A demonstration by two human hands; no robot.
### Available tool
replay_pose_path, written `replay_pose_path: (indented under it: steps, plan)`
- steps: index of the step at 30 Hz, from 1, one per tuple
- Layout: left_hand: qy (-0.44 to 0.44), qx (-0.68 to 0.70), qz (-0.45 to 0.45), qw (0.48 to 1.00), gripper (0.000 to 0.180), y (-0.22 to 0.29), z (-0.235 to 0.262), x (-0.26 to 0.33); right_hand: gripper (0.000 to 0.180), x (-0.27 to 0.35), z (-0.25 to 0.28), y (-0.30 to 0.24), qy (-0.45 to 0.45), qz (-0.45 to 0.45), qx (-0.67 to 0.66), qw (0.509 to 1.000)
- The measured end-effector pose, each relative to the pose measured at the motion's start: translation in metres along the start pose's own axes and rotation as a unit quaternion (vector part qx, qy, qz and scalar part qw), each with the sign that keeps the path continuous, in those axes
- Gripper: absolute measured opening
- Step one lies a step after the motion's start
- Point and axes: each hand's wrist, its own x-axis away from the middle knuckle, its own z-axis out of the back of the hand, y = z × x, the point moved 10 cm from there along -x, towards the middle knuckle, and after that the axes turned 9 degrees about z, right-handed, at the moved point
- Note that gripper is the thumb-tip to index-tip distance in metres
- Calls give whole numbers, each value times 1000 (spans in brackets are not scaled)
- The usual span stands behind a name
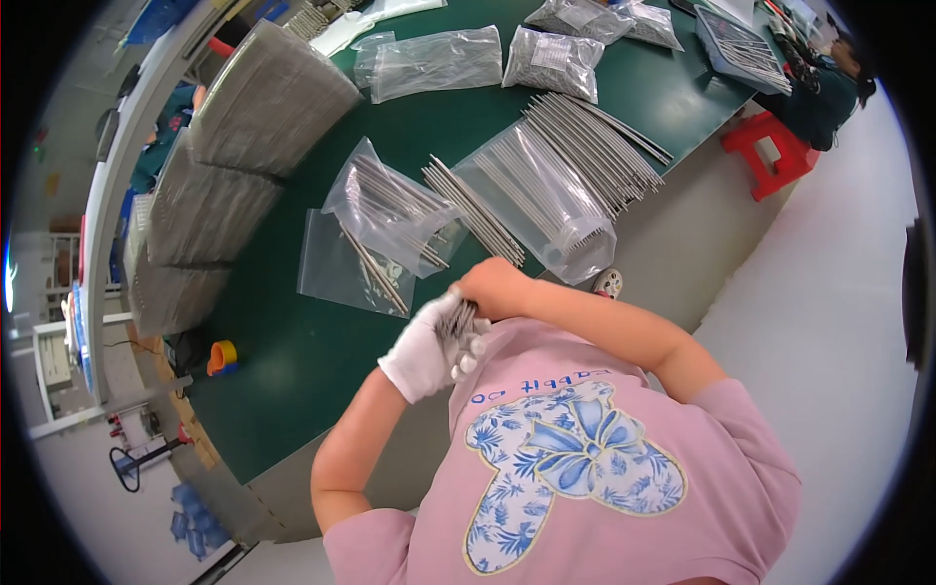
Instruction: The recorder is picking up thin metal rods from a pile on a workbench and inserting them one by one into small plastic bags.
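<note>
My left hand (pixel 421 353), in a white glove, is closed round a bundle of thin metal rods (pixel 454 320) at the table's near edge, close to my shirt. Against the bundle's upper end is my bare right hand (pixel 494 287), its fingers curled; what they grip is hidden. Just beyond lie a row of loose metal rods (pixel 475 210) and a clear plastic bag (pixel 385 200) with rods in it. Under that bag, a flat clear bag (pixel 327 258) has a few rods across it. To the right, a larger clear bag (pixel 526 190) lies beside many loose rods (pixel 595 151).
Stacks of packed grey bundles (pixel 278 93) line the table's left side. Filled bags (pixel 553 63) and a clear bag (pixel 439 63) lie at the back. A blue tray (pixel 736 49) holds rods near another person (pixel 829 93). A red stool (pixel 770 151) and tape roll (pixel 222 357) also show.
</note>
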Motion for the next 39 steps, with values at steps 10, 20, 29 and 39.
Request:
replay_pose_path:
  steps: [10,20,29,39]
  plan:
    - [205,-454,-660,563,59,95,-12,56,18,-15,9,15,-32,-43,-44,998]
    - [0,-286,-633,719,6,98,-16,23,29,78,31,65,72,-263,-180,945]
    - [67,-312,-667,674,17,102,-27,22,12,101,85,40,289,-253,-137,913]
    - [97,-285,-724,621,23,89,-34,38,12,67,169,-49,363,-32,-88,927]
